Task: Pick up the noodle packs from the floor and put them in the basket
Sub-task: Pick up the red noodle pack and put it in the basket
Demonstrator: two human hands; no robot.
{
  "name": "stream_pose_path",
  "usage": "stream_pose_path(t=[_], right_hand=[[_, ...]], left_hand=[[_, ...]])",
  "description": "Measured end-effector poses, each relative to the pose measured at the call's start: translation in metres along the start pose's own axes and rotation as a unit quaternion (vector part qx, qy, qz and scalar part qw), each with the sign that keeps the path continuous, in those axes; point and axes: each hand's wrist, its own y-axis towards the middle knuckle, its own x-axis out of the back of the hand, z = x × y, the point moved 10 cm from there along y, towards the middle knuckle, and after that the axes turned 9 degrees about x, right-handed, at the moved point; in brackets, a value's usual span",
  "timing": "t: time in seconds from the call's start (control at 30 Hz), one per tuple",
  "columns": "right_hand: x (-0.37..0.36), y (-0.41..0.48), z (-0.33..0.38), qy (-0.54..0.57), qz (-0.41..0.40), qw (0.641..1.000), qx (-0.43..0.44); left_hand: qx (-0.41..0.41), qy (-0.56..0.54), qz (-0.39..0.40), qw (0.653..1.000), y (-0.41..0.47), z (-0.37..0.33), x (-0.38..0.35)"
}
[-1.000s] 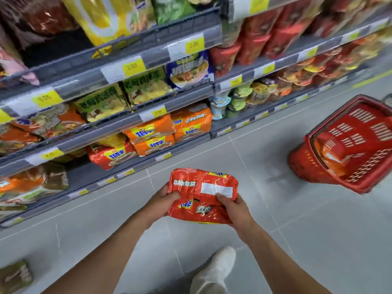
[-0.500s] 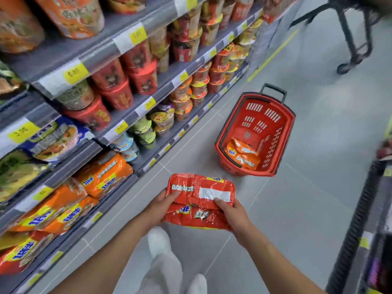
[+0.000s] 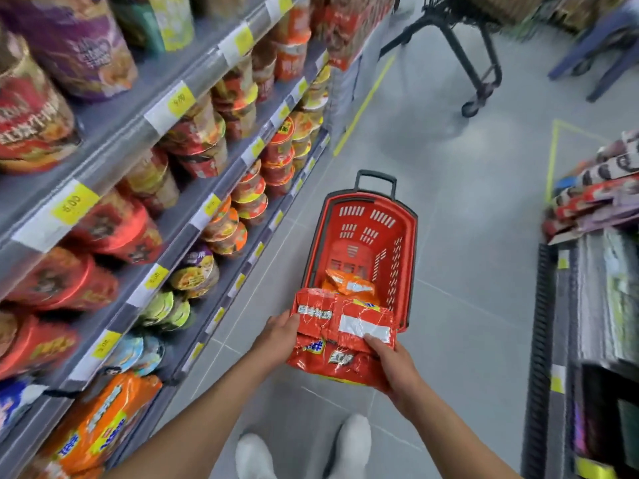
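I hold a red multi-pack of noodles [image 3: 340, 335] in both hands, level, just over the near rim of the basket. My left hand [image 3: 276, 338] grips its left edge and my right hand [image 3: 392, 363] grips its lower right corner. The red plastic basket [image 3: 409, 243] stands on the grey floor straight ahead, its black handle at the far end. An orange noodle pack [image 3: 349, 285] lies inside it, partly hidden by the pack I hold.
Shelves [image 3: 138, 133] of cup noodles and noodle bags run along the left. A dark display rack [image 3: 594, 305] with goods stands on the right. A black trolley frame [image 3: 480, 63] is further down the aisle. My white shoes [image 3: 349, 444] are below.
I have turned right and walked up to the basket. It went from the right side of the view to straight ahead, and the red pack now hangs over its near rim.
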Motion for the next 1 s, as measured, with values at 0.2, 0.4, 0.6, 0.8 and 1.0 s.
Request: stream_pose_path(t=[0.2,0.4,0.6,0.8,1.0], right_hand=[[0.030,0.091,0.042,0.022,-0.033,0.999,-0.003],[0.055,0.216,0.073,0.014,-0.025,1.000,0.000],[0.063,0.336,0.094,-0.014,-0.025,1.000,0.007],[0.058,0.428,0.073,-0.037,-0.031,0.999,0.001],[0.063,0.486,0.029,-0.050,-0.095,0.994,-0.011]], left_hand=[[-0.029,0.028,0.003,0.999,0.034,-0.108,-0.022],[-0.024,0.081,-0.041,0.996,0.135,-0.176,-0.049],[-0.010,0.056,-0.072,0.996,0.243,-0.213,-0.070],[0.035,-0.001,-0.075,0.997,0.333,-0.208,-0.089],[0.069,-0.008,-0.086,0.994,0.393,-0.187,-0.113]])
